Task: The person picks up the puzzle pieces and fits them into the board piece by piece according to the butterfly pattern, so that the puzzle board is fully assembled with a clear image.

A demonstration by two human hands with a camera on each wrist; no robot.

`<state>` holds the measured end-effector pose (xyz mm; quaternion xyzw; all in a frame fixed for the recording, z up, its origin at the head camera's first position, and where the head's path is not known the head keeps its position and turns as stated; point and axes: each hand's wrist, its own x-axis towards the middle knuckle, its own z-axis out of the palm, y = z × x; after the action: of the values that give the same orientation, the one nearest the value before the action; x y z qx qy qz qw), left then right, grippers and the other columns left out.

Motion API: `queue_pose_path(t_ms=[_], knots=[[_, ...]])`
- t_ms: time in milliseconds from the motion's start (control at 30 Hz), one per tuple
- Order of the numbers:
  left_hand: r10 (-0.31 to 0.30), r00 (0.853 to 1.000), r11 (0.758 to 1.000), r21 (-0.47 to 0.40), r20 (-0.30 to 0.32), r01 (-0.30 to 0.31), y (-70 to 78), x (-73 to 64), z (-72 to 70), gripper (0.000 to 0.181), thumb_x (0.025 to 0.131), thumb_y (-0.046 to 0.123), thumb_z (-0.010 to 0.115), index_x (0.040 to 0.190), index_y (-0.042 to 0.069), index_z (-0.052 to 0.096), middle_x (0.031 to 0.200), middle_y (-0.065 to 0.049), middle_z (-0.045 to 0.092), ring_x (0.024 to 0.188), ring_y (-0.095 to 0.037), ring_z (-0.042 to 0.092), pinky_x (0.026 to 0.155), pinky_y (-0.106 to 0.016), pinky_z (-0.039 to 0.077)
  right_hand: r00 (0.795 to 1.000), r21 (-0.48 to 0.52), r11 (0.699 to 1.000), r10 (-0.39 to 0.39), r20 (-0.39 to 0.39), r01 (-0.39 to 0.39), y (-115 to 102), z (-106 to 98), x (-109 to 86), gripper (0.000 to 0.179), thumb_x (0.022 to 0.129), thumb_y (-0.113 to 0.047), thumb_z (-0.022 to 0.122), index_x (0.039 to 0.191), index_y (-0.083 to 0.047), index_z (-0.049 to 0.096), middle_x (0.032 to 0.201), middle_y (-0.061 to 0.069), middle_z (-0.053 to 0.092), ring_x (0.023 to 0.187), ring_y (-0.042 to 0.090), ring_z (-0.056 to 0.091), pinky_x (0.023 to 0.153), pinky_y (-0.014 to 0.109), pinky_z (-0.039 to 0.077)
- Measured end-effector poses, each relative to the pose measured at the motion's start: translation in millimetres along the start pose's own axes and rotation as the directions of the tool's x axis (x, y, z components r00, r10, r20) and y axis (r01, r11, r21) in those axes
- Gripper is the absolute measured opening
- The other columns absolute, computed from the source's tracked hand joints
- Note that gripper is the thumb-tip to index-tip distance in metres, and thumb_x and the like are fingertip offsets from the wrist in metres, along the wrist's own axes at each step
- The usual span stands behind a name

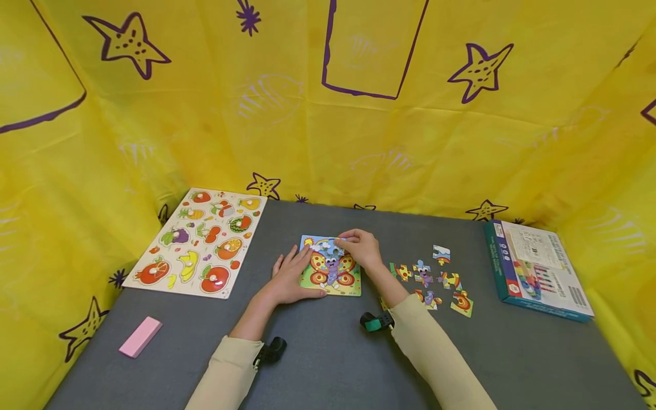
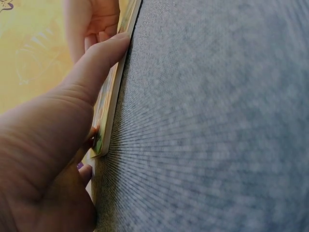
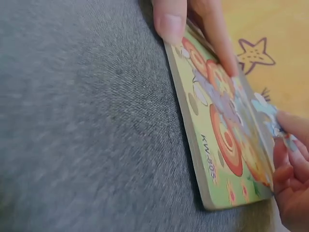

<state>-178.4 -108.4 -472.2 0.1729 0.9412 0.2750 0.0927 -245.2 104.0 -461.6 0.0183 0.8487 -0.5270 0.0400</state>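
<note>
A square puzzle board (image 1: 353,290) printed with a butterfly lies flat on the table in the middle of the head view. My left hand (image 1: 293,280) rests along its left side, fingers extended over the picture and thumb on the near edge. At the board's far right part, my right hand (image 1: 363,250) pinches a light-blue jigsaw piece (image 3: 266,115) between thumb and fingers. The right wrist view shows that piece tilted above the far part of the board. To the right lie several loose jigsaw pieces (image 1: 423,273), some partly hidden by the right forearm.
A fruit peg puzzle board (image 1: 210,249) lies at the back left, with a pink block (image 1: 140,337) nearer the front. A flat box (image 1: 538,267) lies at the far right. Yellow patterned cloth (image 1: 307,142) hangs behind the grey table (image 1: 328,359).
</note>
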Motion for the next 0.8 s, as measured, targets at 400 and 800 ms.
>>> queue_pose_path(t_ms=[400, 800], knots=[[0.011, 0.999, 1.000, 0.001, -0.038, -0.011, 0.1, -0.1, 0.6, 0.108, 0.075, 0.055, 0.078, 0.155, 0.006, 0.025, 0.160, -0.010, 0.022, 0.148, -0.036, 0.008, 0.113, -0.059, 0.004, 0.996, -0.170, 0.982, -0.083, -0.017, 0.079, -8, 15, 7.3, 0.024, 0.081, -0.032, 0.081, 0.093, -0.011, 0.076, 0.082, 0.001, 0.073, 0.073, 0.015, 0.065, 0.060, 0.027, 0.047], [-0.089, 0.996, 0.992, 0.088, -0.010, 0.090, 9.3, 5.6, 2.2, 0.101, 0.080, 0.067, 0.065, 0.156, 0.015, 0.024, 0.161, -0.007, 0.021, 0.148, -0.034, 0.009, 0.114, -0.058, 0.006, 0.988, -0.327, 0.938, -0.144, -0.049, 0.120, -8, 18, 4.7, 0.021, 0.082, -0.035, 0.080, 0.091, -0.017, 0.076, 0.086, -0.002, 0.065, 0.075, 0.017, 0.057, 0.058, 0.031, 0.042]])
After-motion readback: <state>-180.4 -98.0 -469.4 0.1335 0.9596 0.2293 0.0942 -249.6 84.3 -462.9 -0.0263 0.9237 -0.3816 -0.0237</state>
